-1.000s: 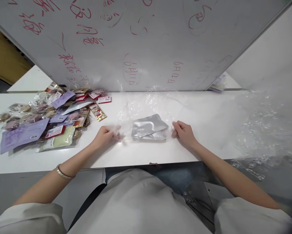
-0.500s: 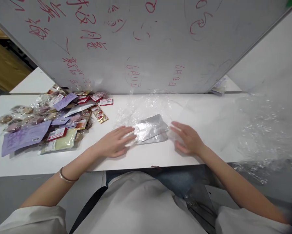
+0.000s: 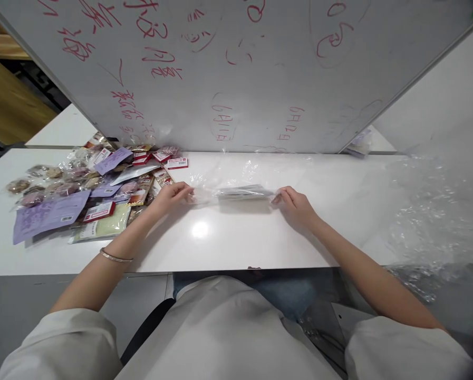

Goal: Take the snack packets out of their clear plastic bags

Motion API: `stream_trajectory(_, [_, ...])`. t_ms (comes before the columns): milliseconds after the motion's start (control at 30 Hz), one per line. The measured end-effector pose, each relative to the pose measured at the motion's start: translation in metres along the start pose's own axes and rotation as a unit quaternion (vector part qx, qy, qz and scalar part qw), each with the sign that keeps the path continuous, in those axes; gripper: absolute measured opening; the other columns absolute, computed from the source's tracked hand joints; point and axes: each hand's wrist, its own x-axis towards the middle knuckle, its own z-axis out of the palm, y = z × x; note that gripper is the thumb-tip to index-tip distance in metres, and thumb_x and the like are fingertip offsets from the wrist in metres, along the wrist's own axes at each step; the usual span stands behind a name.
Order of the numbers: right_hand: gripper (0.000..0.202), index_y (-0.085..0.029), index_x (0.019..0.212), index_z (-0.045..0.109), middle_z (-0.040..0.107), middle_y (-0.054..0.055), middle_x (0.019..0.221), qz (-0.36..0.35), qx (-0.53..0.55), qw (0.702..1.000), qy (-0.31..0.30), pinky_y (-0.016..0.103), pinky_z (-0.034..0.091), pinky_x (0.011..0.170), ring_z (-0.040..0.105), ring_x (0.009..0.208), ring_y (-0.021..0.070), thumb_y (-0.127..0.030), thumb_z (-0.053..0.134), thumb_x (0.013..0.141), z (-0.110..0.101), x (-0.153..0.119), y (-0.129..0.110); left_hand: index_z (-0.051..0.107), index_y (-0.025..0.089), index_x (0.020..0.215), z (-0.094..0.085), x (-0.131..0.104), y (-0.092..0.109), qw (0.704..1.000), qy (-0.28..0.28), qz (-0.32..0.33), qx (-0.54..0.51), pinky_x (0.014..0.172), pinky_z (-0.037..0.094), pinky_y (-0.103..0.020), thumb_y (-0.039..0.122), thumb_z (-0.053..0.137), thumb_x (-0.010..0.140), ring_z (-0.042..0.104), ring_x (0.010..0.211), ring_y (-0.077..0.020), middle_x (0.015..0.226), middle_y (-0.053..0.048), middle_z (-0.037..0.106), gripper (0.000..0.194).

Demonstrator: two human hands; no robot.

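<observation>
Clear plastic film (image 3: 205,196) is stretched between my two hands over the white table. My left hand (image 3: 176,195) pinches its left end, close to the pile of packets. At the other end, my right hand (image 3: 295,205) is closed on the film. Between the hands, silver foil pouches (image 3: 246,192) lie in the film and are seen nearly edge-on, tilted up from the tabletop. How many pouches there are I cannot tell. More of the crinkled film spreads behind them toward the whiteboard.
A heap of packaged snacks, with a purple pouch (image 3: 50,217) and a green packet (image 3: 104,224), covers the table's left side. A whiteboard (image 3: 256,79) with red writing stands along the back. Bunched clear plastic (image 3: 434,211) hangs at the right over the table edge (image 3: 220,272).
Both hands have gone from spread fingers beside the flat pouches to gripping the film's ends. The left hand moved left and away from me. The pouches have tipped up with the film.
</observation>
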Motion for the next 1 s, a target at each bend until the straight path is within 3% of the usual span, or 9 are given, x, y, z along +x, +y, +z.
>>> stream_trajectory(133, [0.030,-0.024,0.092,0.055,0.054,-0.002,0.066,0.020,0.039,0.998,0.038,0.030,0.043,0.064,0.053,0.062,0.0163,-0.045,0.034,0.100,0.003,0.017,-0.019,0.063,0.018,0.083,0.003,0.006,0.007,0.995,0.088,-0.046,0.013,0.059,0.040,-0.023,0.043,0.049,0.092,0.052,0.049,-0.0128,0.047,0.004,0.053,0.030])
stream_trajectory(267, [0.026,-0.023,0.081,0.057,0.049,-0.002,0.061,0.073,-0.001,0.995,0.061,0.028,0.035,0.053,0.043,0.054,0.0149,-0.039,0.041,0.093,0.000,0.038,-0.030,0.063,0.018,0.083,0.002,0.018,0.013,0.986,0.112,-0.062,0.103,0.059,0.035,-0.024,0.041,0.052,0.091,0.052,0.056,-0.0144,0.058,0.001,0.059,0.027])
stream_trajectory(400, [0.018,-0.023,0.064,0.055,0.058,0.002,0.061,0.141,-0.161,0.976,0.034,0.031,0.037,0.055,0.050,0.056,0.0178,-0.030,0.052,0.080,0.011,0.045,-0.029,0.065,0.018,0.099,0.011,0.024,0.009,0.969,0.039,-0.085,0.231,0.062,0.037,-0.026,0.039,0.050,0.095,0.061,0.066,-0.0199,0.069,-0.004,0.067,0.026])
stream_trajectory(500, [0.013,-0.022,0.077,0.065,0.068,0.008,0.074,0.093,-0.298,0.949,0.042,0.037,0.045,0.064,0.061,0.068,0.0250,-0.027,0.053,0.081,0.023,0.033,-0.021,0.059,0.016,0.121,0.023,0.016,0.009,0.940,0.004,-0.077,0.331,0.071,0.044,-0.031,0.034,0.043,0.098,0.068,0.081,-0.0265,0.085,-0.012,0.072,0.034])
stream_trajectory(633, [0.040,-0.017,0.124,0.062,0.063,0.019,0.131,-0.130,-0.300,0.943,0.064,0.051,0.048,0.096,0.060,0.120,0.0349,-0.030,0.053,0.087,0.017,0.005,-0.013,0.055,0.013,0.133,0.028,-0.003,0.018,0.923,0.058,0.114,0.363,0.095,0.047,-0.045,0.032,0.043,0.098,0.063,0.114,-0.0322,0.124,-0.023,0.064,0.042])
stream_trajectory(700, [0.062,-0.019,0.145,0.047,0.048,0.014,0.152,-0.226,-0.258,0.938,-0.046,0.054,0.038,0.113,0.043,0.141,0.0332,-0.029,0.057,0.085,0.007,-0.007,-0.008,0.052,0.017,0.138,0.026,-0.010,0.021,0.914,-0.017,0.244,0.325,0.109,0.040,-0.050,0.041,0.054,0.093,0.053,0.129,-0.0328,0.140,-0.020,0.056,0.051])
stream_trajectory(767, [0.072,-0.022,0.153,0.037,0.042,0.009,0.158,-0.254,-0.222,0.931,-0.136,0.053,0.033,0.119,0.036,0.147,0.0296,-0.026,0.055,0.083,0.000,-0.014,-0.001,0.049,0.021,0.142,0.024,-0.013,0.023,0.906,-0.107,0.292,0.289,0.116,0.034,-0.051,0.043,0.059,0.088,0.046,0.138,-0.0319,0.149,-0.015,0.050,0.058])
stream_trajectory(867, [0.050,-0.025,0.134,0.056,0.063,0.007,0.137,-0.199,-0.193,0.955,-0.105,0.050,0.044,0.110,0.056,0.131,0.0271,-0.022,0.045,0.086,-0.002,-0.015,0.008,0.057,0.021,0.133,0.023,-0.011,0.025,0.930,-0.139,0.219,0.259,0.108,0.043,-0.043,0.028,0.047,0.092,0.057,0.127,-0.0268,0.138,-0.011,0.061,0.042])
stream_trajectory(1000, [0.029,-0.024,0.088,0.063,0.073,0.006,0.087,-0.056,-0.161,0.985,0.038,0.039,0.054,0.076,0.069,0.081,0.0237,-0.021,0.034,0.089,0.003,-0.001,-0.001,0.066,0.018,0.107,0.025,0.004,0.039,0.971,-0.068,0.081,0.217,0.081,0.051,-0.033,0.023,0.035,0.094,0.069,0.093,-0.0237,0.105,-0.009,0.073,0.034])
